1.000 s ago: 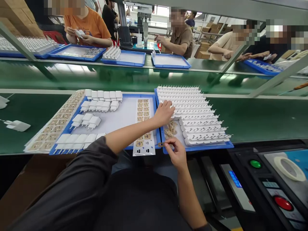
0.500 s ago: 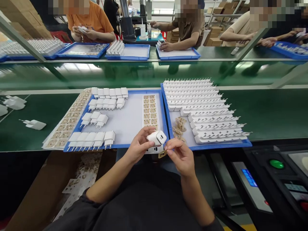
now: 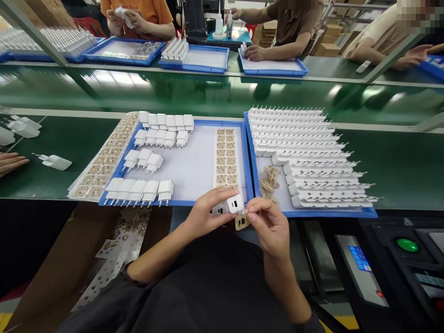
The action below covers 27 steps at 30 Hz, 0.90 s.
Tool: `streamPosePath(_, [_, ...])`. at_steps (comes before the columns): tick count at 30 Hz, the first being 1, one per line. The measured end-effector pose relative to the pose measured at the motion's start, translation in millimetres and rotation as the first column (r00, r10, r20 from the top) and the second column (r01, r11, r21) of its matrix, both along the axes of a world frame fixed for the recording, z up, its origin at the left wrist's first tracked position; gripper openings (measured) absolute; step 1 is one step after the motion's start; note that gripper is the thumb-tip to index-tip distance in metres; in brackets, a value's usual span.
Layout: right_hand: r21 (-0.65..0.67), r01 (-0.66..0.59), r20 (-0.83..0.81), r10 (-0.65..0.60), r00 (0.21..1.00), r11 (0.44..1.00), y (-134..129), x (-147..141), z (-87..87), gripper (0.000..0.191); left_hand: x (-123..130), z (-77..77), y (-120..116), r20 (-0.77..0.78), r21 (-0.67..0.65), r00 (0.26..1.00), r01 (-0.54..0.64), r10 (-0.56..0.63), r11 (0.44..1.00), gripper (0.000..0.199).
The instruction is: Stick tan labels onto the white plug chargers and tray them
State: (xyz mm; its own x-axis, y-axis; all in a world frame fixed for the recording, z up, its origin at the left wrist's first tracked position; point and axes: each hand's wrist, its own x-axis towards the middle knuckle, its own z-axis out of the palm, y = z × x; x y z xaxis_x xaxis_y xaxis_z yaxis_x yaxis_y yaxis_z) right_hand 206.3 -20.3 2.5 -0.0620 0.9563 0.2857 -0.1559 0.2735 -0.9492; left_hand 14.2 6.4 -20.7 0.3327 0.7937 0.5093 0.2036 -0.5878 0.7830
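Note:
In my left hand (image 3: 204,213) is a white charger (image 3: 236,204), gripped between thumb and fingers with its port face turned up toward me. Close to its right side, my right hand (image 3: 268,226) pinches a small tan sticker (image 3: 242,222) with dark cutouts, which hangs just below the charger. Whether the sticker touches the charger I cannot tell. Behind my hands, a sheet of tan stickers (image 3: 226,157) lies in the left blue tray (image 3: 204,123), beside rows of white chargers (image 3: 149,190). Crumpled tan pieces (image 3: 269,179) lie in the right blue tray (image 3: 333,212).
Densely packed chargers (image 3: 294,138) fill much of the right tray. More sticker sheets (image 3: 107,155) overlap the left tray's edge. A loose charger (image 3: 55,162) and another person's hand (image 3: 12,163) are at far left. A box of scraps (image 3: 118,249) sits below; co-workers work across the green conveyor.
The charger has turned so its port face shows more squarely. My view has tilted down and shifted a little left. Another person's hand has appeared at the left edge.

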Motion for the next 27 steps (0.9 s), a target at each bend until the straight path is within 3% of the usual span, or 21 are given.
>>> streamPosePath(4, [-0.044, 0.130, 0.087, -0.126, 0.988, 0.991, 4.7, -1.6, 3.6, 0.004, -2.3, 8.9, -2.1, -0.059, 0.057, 0.998, 0.018, -0.015, 0.998, 0.050])
streamPosePath(17, [-0.068, 0.129, 0.149, -0.117, 0.982, 0.989, 6.8, -7.9, 4.9, 0.001, -4.2, 16.9, -3.9, -0.098, 0.031, 0.995, 0.014, -0.011, 0.999, 0.048])
streamPosePath(27, [0.048, 0.211, 0.248, -0.217, 0.944, 0.976, 5.8, -16.1, 2.4, 0.002, -4.9, 19.0, -3.5, -0.108, 0.068, 0.994, -0.002, 0.010, 0.998, 0.046])
